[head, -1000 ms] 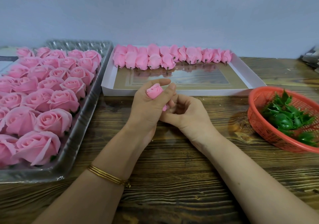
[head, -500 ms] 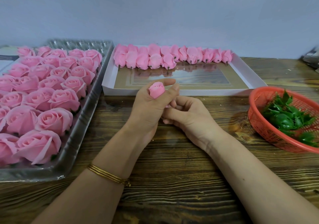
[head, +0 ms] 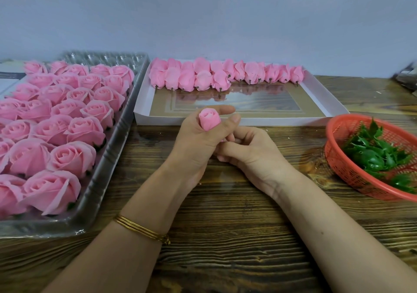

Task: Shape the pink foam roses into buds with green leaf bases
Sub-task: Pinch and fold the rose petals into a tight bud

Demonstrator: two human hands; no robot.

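My left hand (head: pixel 195 141) is wrapped around a pink foam rose bud (head: pixel 208 119), whose tip pokes up between thumb and forefinger. My right hand (head: pixel 250 155) curls against the left from the right, its fingertips at the bud's lower end, which is hidden. Several open pink roses (head: pixel 54 125) fill the clear plastic tray (head: pixel 106 175) at the left. A row of shaped buds (head: pixel 223 75) lies along the far side of the white box lid (head: pixel 325 103). Green leaf bases (head: pixel 374 155) sit in the red basket (head: pixel 338 157) at the right.
The work happens on a dark wooden table (head: pixel 225 225) against a pale wall. A dark object (head: pixel 408 78) pokes in at the far right edge. White paper (head: pixel 9 78) lies behind the plastic tray at the far left.
The bud has slid further up out of my left fist and shows more of its tip. My right hand has shifted slightly beneath it.
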